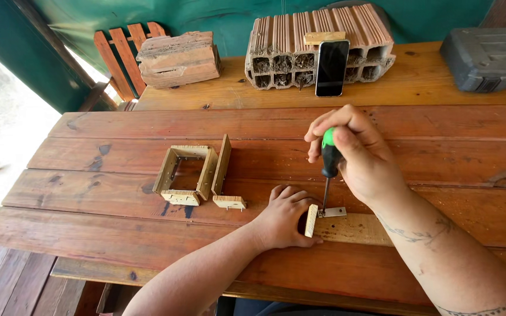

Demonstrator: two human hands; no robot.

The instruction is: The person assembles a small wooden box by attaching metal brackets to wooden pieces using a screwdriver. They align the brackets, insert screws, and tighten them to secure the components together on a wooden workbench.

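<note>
Two hands on a wooden strip (346, 227): left hand (285, 215) fingers pressing it flat, right hand (358, 155) fingers wrapped around a green-handled screwdriver (329, 161).

- The right hand (361, 158) gripped a green-and-black screwdriver (329, 161) upright, its tip set on a small metal bracket (334, 212).
- The left hand (285, 216) lay flat on the wooden tabletop (118, 126), its fingers (300, 199) steadying a pale wooden strip (346, 227) just beside the bracket.
- Left of those fingers stood a small open wooden frame (185, 172) with loose wood pieces (225, 181).
- Beyond the right hand's fingers, a dark phone (331, 67) leaned against a hollow clay brick (317, 38).
</note>
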